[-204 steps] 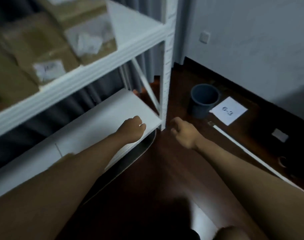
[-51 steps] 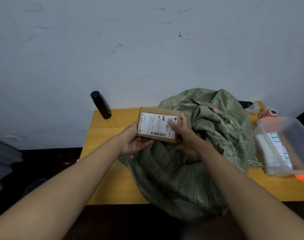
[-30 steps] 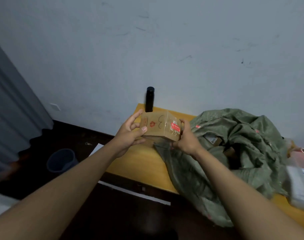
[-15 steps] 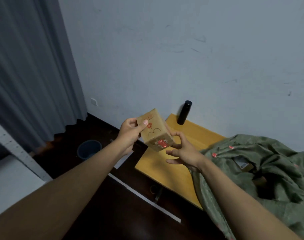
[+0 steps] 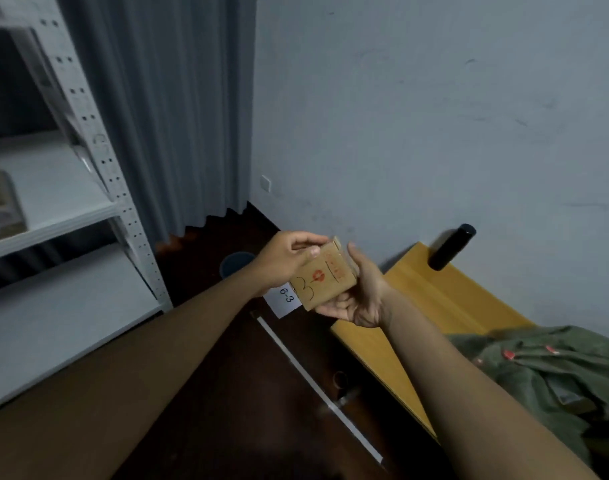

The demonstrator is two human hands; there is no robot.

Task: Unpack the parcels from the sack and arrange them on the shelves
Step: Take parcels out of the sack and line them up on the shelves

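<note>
Change: I have turned from the sack [image 5: 552, 368] toward the shelves [image 5: 53, 216], parcel [image 5: 322, 277] flipped to its marked face.
Left hand [image 5: 285, 258]: pinches the parcel's upper corner.
Right hand [image 5: 356, 292]: cups it underneath, fingers spread.
Meaning: I judge shelving comes next.
</note>
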